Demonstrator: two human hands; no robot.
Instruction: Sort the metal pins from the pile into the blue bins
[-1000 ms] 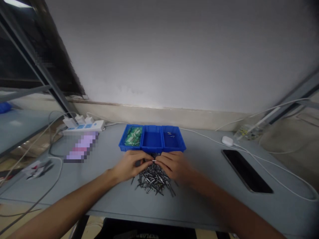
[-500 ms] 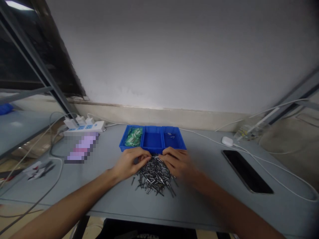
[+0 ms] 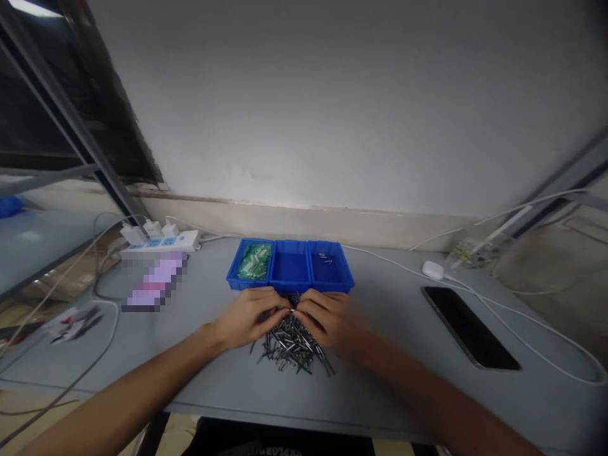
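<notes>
A heap of grey metal screws (image 3: pixel 292 351) lies on the table just below my hands. My left hand (image 3: pixel 251 315) is closed above the heap's upper left, thumb and fingers pinched. Facing it, my right hand (image 3: pixel 325 316) is pinched too, its fingertips almost touching the left ones. A small bright screw (image 3: pixel 292 310) shows between the fingertips of both hands, mostly covered. Right behind the hands is a blue divided tray (image 3: pixel 291 286). Its left compartment holds green-and-white pieces (image 3: pixel 255 261); a few small screws (image 3: pixel 327 258) lie in the right one.
A dark phone (image 3: pixel 470 326) and a white charger case (image 3: pixel 433 270) with a cable lie on the right. At the left are a white power strip (image 3: pixel 161 244) with plugs, a blurred purple item (image 3: pixel 156 282) and crumpled scraps (image 3: pixel 71 324). The wall (image 3: pixel 332 126) rises behind the table.
Both hands have come slightly closer together and lower over the heap, the right one shifting left. The fingertips now hide more of the screw between them. The tray's contents look the same.
</notes>
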